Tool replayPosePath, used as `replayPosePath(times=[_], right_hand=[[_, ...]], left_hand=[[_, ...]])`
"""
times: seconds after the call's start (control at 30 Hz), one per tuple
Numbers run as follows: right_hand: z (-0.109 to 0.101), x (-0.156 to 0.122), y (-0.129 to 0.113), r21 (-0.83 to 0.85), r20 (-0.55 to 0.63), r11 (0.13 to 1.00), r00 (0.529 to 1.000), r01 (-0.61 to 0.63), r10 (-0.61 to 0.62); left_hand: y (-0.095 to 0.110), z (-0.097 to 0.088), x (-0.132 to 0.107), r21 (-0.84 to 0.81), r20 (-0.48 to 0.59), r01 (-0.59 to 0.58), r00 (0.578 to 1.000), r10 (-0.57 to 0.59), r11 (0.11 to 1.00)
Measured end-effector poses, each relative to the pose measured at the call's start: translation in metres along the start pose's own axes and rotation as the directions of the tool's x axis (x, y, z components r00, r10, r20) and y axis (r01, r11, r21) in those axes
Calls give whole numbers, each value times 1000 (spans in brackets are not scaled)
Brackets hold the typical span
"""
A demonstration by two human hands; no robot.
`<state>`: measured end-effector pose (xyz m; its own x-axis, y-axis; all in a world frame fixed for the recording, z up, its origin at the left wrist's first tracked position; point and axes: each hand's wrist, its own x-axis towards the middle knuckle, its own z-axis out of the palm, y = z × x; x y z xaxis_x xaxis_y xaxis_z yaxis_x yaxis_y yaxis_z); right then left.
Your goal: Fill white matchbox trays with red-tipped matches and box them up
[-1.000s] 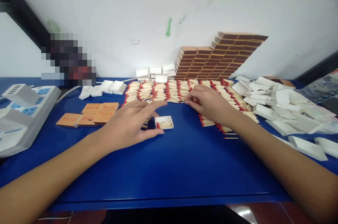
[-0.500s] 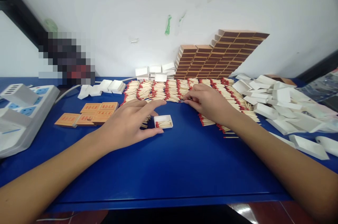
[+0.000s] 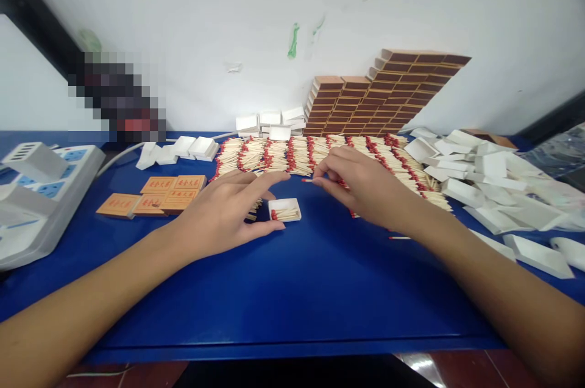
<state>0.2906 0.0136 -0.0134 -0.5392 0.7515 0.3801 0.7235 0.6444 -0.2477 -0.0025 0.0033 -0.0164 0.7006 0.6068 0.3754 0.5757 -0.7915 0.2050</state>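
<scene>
Right hand is pinching one match, red head pointing toward nine o'clock. Between seven and eight o'clock from that match, the matchbox tray is lying sideways, nearer the left hand, whose thumb and pointer are resting wide apart.

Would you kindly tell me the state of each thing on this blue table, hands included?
Left hand, fingers spread beside the tray of matches
Right hand, pinching a match
Tray of matches, open, partly filled
Loose matches, laid in rows
Brown-sided matchboxes, stacked in steps
Orange matchboxes, lying flat
White trays at right, heaped loosely
Power strip, adapters standing on it
</scene>
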Motion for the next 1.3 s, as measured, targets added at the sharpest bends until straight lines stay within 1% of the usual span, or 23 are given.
replayPosePath(times=[0.07, 0.13, 0.2, 0.27, 0.4, 0.47, 0.53, 0.67, 0.73, 0.8, 0.9, 1.0, 1.07, 1.3], right_hand=[[4, -1, -22, 44, -7, 999, 1000, 17, -17], [10, -1, -40, 30, -5, 999, 999, 37, -37], [17, -2, -51, 11, 15, 998, 998, 64, -65], [20, -2, -54, 9, 29, 997, 996, 78, -79], [18, -4, -48, 87, 28, 996, 999, 33, -36], [17, -5, -46, 141, 45, 990, 999, 22, -29], [18, -5, -47, 161, 57, 987, 998, 17, -27], [20, -5, -49, 124, 40, 992, 999, 2, -7], [20, -4, -46, 107, 16, 994, 1000, -3, 1], [21, -2, -37, 74, -35, 997, 999, -11, 14], [24, 2, -15, -14, -107, 1000, 994, -13, 12], [29, 4, 4, -65, -90, 998, 996, -11, 5], [31, 5, 10, -72, -71, 997, 997, -12, 7], [34, 11, 9, -47, -61, 998, 998, -34, 31]], left_hand=[[1, 0, 0, -9, 2, -7, 1000, 7, 1000], [2, 1, 1, -10, 9, -13, 1000, 13, 1000], [2, 1, 1, -4, 5, -20, 1000, 20, 1000], [3, 1, 1, 1, -8, -28, 1000, 28, 1000], [3, 1, 1, 9, -30, -48, 998, 48, 999], [3, 1, 1, 7, -26, -51, 998, 51, 999], [3, 1, 0, 3, -12, -46, 999, 46, 999], [3, 1, 0, 3, -7, -44, 999, 44, 999], [3, 2, -1, 3, -18, -53, 998, 53, 999], [2, 2, -1, 4, -25, -57, 998, 58, 998], [0, 2, -1, 14, -21, -44, 999, 44, 999], [-1, 2, -1, 16, -12, -20, 1000, 20, 1000], [-1, 2, -1, 10, -3, -16, 1000, 16, 1000], [0, 1, 0, -2, 19, 10, 1000, -10, 1000]])
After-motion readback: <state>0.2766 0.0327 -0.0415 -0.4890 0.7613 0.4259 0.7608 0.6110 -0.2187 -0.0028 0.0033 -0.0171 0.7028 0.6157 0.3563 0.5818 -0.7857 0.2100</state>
